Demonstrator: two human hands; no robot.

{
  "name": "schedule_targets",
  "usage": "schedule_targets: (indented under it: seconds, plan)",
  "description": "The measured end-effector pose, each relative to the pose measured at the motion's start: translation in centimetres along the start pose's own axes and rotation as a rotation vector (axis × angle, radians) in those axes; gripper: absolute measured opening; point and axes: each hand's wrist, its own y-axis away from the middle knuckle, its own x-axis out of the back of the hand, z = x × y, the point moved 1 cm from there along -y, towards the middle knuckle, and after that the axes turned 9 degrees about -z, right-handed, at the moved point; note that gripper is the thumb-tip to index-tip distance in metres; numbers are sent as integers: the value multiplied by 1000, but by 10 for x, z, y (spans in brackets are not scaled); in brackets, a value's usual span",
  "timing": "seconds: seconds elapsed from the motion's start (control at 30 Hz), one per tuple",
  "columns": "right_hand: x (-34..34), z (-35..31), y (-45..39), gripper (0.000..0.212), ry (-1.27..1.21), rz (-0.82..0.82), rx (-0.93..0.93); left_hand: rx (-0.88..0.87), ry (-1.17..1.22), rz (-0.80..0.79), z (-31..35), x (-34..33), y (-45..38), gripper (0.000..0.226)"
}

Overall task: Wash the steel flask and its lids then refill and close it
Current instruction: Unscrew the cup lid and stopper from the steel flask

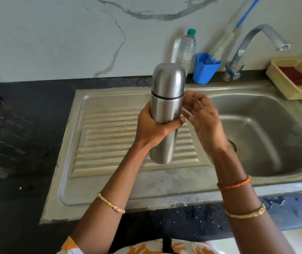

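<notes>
The steel flask point(165, 107) is standing nearly upright in the middle of the frame, held in the air over the ribbed drainboard of the sink point(110, 180). Its brushed silver body is showing a dark seam ring below the domed cap lid point(168, 79), which is sitting closed on top. The left hand point(152, 129) is gripping its midsection, hiding part of the body.

Head view (high, close) facing sink point(256, 114).
</notes>
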Motion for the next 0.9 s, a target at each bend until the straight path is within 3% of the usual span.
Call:
schedule_targets:
  seconds: [0.13, 0.37, 0.57, 0.9]
  plan:
    - [13, -45, 20, 61, 156, 115, 39, 26, -101, -51, 9, -38, 19, 56]
    - [68, -70, 27, 43, 472, 375, 82, 14, -256, -101, 19, -119, 19, 56]
    - [132, -81, 39, 34, 431, 266, 125, 14, -233, -162, 25, -179, 14, 50]
    - [188, -89, 36, 40, 367, 62, 162, 1, -172, -124, 29, -228, 5, 49]
